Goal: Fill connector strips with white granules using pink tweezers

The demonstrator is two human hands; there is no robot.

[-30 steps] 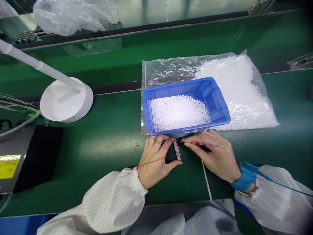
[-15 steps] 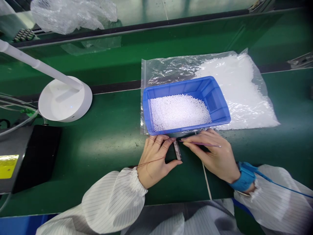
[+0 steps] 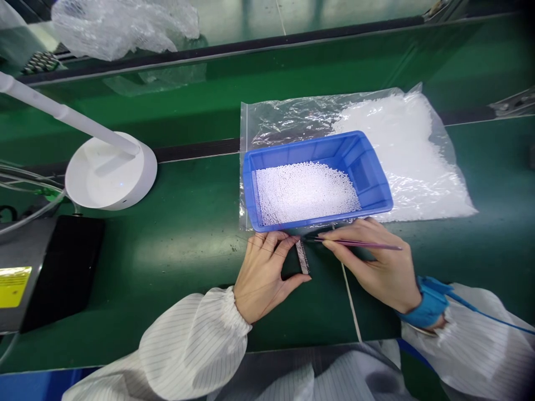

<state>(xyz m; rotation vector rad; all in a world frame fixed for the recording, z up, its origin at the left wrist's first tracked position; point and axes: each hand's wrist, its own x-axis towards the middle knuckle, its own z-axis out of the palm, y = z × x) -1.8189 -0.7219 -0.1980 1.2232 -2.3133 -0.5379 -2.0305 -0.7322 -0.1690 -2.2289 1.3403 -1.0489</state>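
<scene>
My left hand (image 3: 263, 278) rests on the green bench, its thumb and forefinger gripping the two ends of a small pale strip-shaped part (image 3: 301, 257) with a dark toothed edge. Pinched in my right hand (image 3: 376, 267) is a pair of pinkish tweezers (image 3: 359, 244), lying nearly level, the dark tips close to the upper end of the part. Whether the tips touch it I cannot tell. Fine thin wires run by my left fingers. Just beyond both hands sits a blue bin (image 3: 378, 181) partly filled with small white beads (image 3: 307, 192).
Under and behind the bin lies a clear zip bag (image 3: 418, 156) of white material. A white lamp base (image 3: 111, 172) stands left, near a grey-and-black box (image 3: 62, 273) with cables. A blue wrist strap (image 3: 426, 303) trails a cord rightward. Crumpled clear plastic (image 3: 125, 28) lies at the back.
My right hand has shifted to the right, drawing the tweezers away a little, and more of their length shows. The left hand keeps its grip on the part.
</scene>
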